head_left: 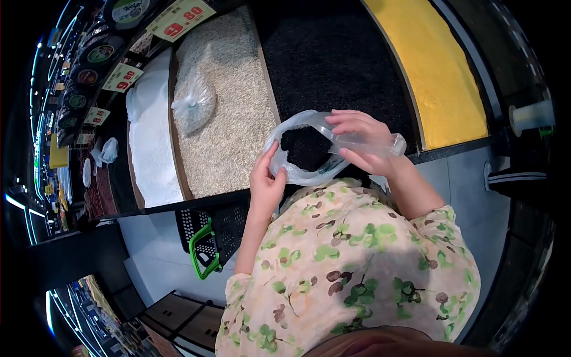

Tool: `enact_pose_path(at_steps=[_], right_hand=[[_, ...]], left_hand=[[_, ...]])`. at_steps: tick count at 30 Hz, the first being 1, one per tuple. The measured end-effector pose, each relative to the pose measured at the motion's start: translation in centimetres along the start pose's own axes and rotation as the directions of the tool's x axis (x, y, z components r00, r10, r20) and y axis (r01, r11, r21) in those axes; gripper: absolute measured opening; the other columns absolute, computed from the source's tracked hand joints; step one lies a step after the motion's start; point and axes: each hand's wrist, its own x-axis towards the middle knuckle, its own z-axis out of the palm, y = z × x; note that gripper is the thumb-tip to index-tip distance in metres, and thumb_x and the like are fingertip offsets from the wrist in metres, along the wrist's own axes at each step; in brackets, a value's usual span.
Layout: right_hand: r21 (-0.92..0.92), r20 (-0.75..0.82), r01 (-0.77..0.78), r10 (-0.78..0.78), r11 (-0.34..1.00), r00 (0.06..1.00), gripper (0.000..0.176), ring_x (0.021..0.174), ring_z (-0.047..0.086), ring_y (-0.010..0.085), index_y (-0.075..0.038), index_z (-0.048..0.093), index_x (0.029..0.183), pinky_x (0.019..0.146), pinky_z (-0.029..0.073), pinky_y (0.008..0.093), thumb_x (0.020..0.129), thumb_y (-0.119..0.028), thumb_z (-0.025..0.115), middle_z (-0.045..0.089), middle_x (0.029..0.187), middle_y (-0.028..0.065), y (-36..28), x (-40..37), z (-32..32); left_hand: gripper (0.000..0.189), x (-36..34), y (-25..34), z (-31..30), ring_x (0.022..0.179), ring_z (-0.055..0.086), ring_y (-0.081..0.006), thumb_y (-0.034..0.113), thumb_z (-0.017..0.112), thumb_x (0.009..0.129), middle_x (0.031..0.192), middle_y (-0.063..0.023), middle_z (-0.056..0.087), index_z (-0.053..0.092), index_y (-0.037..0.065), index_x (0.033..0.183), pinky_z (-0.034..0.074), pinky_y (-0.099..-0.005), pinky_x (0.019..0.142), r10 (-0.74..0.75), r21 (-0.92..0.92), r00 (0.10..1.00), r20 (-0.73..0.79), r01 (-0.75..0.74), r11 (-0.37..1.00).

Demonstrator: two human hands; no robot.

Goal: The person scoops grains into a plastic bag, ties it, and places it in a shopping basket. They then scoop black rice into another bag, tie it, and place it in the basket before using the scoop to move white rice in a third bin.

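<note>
A clear plastic bag (pixel 275 149) hangs open in front of my body, with black grains (pixel 306 149) inside it. My left hand (pixel 266 181) grips the bag's left rim between thumb and fingers. On the other side, my right hand (pixel 372 140) is closed around a clear plastic scoop (pixel 395 144), whose handle end sticks out to the right. The scoop's front reaches to the bag's right rim; part of it is hidden by my fingers. Just beyond the bag lies the bin of black grains (pixel 327 59).
Left of the black grains is a bin of pale flakes (pixel 232 131) with a tied plastic bag (pixel 193 106) on it, then white powder (pixel 154 137). Yellow meal (pixel 440 77) lies to the right. A black basket with a green handle (pixel 199 256) stands below. Price signs (pixel 178 21) line the back.
</note>
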Motion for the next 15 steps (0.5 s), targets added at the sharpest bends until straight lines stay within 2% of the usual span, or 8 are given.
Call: enact_pose_path(at_steps=[1, 4, 7, 8, 11, 13, 15], right_hand=[[-0.046, 0.025, 0.035, -0.034, 0.998, 0.999, 0.029, 0.104, 0.058, 0.0319, -0.004, 0.060, 0.094, 0.089, 0.047, 0.0384, 0.065, -0.003, 0.068, 0.062, 0.108, 0.0109, -0.8, 0.5, -0.3], [-0.021, 0.081, 0.083, -0.081, 0.996, 0.993, 0.033, 0.105, 0.057, 0.0331, -0.005, 0.060, 0.093, 0.090, 0.047, 0.0397, 0.061, -0.001, 0.068, 0.062, 0.108, 0.0104, -1.5, 1.1, -1.2], [0.050, 0.131, 0.094, -0.099, 0.994, 0.986, 0.022, 0.108, 0.056, 0.0352, -0.005, 0.061, 0.092, 0.091, 0.044, 0.0429, 0.072, -0.012, 0.068, 0.063, 0.108, 0.0131, -1.1, 0.8, -2.1], [0.081, 0.131, 0.110, -0.120, 0.991, 0.984, 0.025, 0.107, 0.056, 0.0359, -0.003, 0.061, 0.094, 0.090, 0.044, 0.0427, 0.072, -0.013, 0.068, 0.063, 0.108, 0.0145, -1.1, 0.8, -2.6], [0.078, 0.051, 0.068, -0.072, 0.995, 0.996, 0.027, 0.103, 0.059, 0.0329, -0.004, 0.060, 0.094, 0.087, 0.048, 0.0393, 0.068, -0.006, 0.067, 0.063, 0.106, 0.0134, -0.7, 0.5, -3.2], [0.181, -0.024, -0.144, 0.150, 0.973, 0.988, 0.025, 0.097, 0.060, 0.0239, 0.000, 0.059, 0.097, 0.083, 0.048, 0.0338, 0.074, -0.007, 0.066, 0.061, 0.110, 0.0160, -0.3, -0.5, -3.8], [0.518, -0.088, -0.348, 0.453, 0.781, 0.887, 0.024, 0.096, 0.059, 0.0189, 0.001, 0.058, 0.099, 0.082, 0.048, 0.0310, 0.077, -0.006, 0.064, 0.059, 0.113, 0.0157, -0.1, -1.0, -4.6]], left_hand=[[0.055, 0.0, 0.2, -0.1, 0.071, 0.050, -0.0079, -0.003, 0.056, 0.073, 0.114, -0.0103, 0.056, 0.051, 0.006, 0.127, 0.039, -0.0200, 0.058, 0.003, 0.006, 1.000, -0.005, -0.003, 1.000], [0.055, -0.2, -0.4, 0.0, 0.071, 0.050, -0.0078, -0.004, 0.055, 0.073, 0.118, -0.0111, 0.055, 0.051, 0.006, 0.128, 0.040, -0.0198, 0.058, 0.047, 0.001, 0.999, -0.023, -0.047, 0.999], [0.056, -0.3, -0.1, 0.0, 0.070, 0.050, -0.0076, -0.004, 0.054, 0.074, 0.119, -0.0112, 0.054, 0.050, 0.006, 0.128, 0.040, -0.0196, 0.059, 0.056, -0.001, 0.998, -0.024, -0.056, 0.998], [0.056, -0.4, 0.0, -0.1, 0.070, 0.050, -0.0074, -0.004, 0.054, 0.074, 0.120, -0.0112, 0.054, 0.050, 0.007, 0.128, 0.040, -0.0195, 0.059, 0.049, 0.003, 0.999, -0.018, -0.049, 0.999], [0.056, -0.5, -0.1, -0.5, 0.068, 0.049, -0.0070, -0.004, 0.054, 0.074, 0.120, -0.0108, 0.054, 0.050, 0.007, 0.129, 0.040, -0.0192, 0.058, 0.024, 0.019, 1.000, 0.003, -0.024, 1.000], [0.056, -0.5, -0.3, -0.4, 0.067, 0.049, -0.0068, -0.004, 0.054, 0.074, 0.118, -0.0100, 0.055, 0.050, 0.007, 0.129, 0.039, -0.0191, 0.058, 0.010, -0.003, 1.000, 0.001, -0.010, 1.000], [0.056, -0.6, -0.2, -0.5, 0.067, 0.049, -0.0066, -0.004, 0.055, 0.074, 0.117, -0.0092, 0.055, 0.050, 0.007, 0.128, 0.039, -0.0191, 0.058, 0.002, -0.003, 1.000, 0.003, -0.002, 1.000]])
